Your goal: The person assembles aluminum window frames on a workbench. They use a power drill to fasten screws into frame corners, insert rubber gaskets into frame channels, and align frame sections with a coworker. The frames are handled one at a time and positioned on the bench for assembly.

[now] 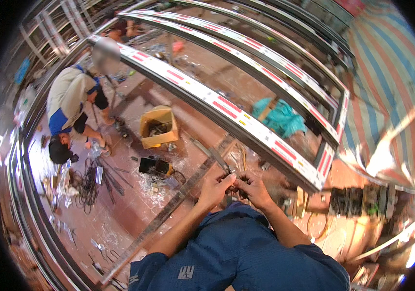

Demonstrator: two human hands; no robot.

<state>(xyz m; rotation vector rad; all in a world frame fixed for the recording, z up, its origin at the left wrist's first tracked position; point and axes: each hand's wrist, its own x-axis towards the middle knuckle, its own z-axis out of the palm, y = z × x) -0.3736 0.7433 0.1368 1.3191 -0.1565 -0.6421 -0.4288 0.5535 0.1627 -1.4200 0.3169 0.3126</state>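
Pinching a small indistinct part (233,171) in fingertips of left hand (215,189) and right hand (254,190), with handling apparently unfinished, near metal frame (207,96) seemingly already joined at corners

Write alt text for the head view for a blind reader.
The person's left hand and right hand meet, anything held hard to make out, near a red, white and black metal frame. A cardboard box stands on the floor; at left, a co-worker bends low.
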